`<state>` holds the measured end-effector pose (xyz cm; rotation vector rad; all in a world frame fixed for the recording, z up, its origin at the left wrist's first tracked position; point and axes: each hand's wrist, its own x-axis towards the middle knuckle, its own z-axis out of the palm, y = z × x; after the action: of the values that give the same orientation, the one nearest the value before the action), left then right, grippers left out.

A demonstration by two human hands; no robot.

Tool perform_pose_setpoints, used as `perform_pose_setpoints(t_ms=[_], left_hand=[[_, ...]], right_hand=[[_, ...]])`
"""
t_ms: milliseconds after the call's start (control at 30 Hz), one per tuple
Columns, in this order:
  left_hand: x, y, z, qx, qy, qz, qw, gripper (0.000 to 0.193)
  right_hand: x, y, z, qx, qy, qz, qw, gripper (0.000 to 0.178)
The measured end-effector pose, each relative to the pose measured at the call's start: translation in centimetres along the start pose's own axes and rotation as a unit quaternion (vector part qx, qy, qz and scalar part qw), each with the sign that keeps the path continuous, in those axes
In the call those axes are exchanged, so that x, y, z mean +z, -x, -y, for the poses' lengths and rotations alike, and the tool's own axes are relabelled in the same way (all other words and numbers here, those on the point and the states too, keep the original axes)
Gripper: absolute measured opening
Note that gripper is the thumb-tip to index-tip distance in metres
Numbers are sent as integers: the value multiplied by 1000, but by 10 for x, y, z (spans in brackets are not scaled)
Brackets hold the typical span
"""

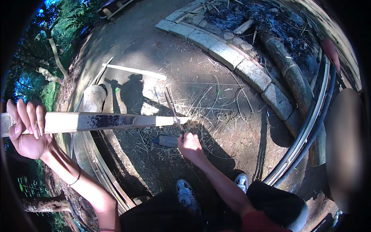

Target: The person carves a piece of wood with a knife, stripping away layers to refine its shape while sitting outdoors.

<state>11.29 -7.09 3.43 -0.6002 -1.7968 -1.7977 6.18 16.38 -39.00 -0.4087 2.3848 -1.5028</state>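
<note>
A long, flat bamboo slat (147, 121) lies across the view from the left rim to the middle, with a dark, blotchy patch on its face. My left hand (31, 125) is closed round its left end, fingers over the top. My right hand (190, 146) grips a knife (173, 107), its narrow blade pointing away from me. The blade crosses the slat near its right tip; whether it cuts into the bamboo I cannot tell. Below the slat, left of my right hand, a short wooden piece (169, 141) with a dark end lies among shavings.
Thin bamboo strips and curled shavings (210, 104) litter the dirt. A log (94, 98) and long split bamboo (102, 166) lie at left. Stone blocks (253, 73) border an ash heap (278, 31) at upper right. Long poles (301, 145) curve along the right, beside my shoes (186, 193).
</note>
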Motion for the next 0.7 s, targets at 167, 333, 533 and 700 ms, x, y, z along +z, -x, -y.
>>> perform_pose_setpoints(t_ms=[167,333,533,700], left_hand=[[-45,19,-14,-2,20,-58,998,9],[33,-13,12,5,-7,51,999,11],[-31,-1,-7,-52,13,64,996,19],[31,-13,20,5,-62,-7,998,14]], right_hand=[[12,13,12,-172,46,-48,983,24],[12,-21,-59,83,14,62,994,30],[17,7,5,-126,-3,-55,990,24],[27,-16,-84,48,42,14,998,31]])
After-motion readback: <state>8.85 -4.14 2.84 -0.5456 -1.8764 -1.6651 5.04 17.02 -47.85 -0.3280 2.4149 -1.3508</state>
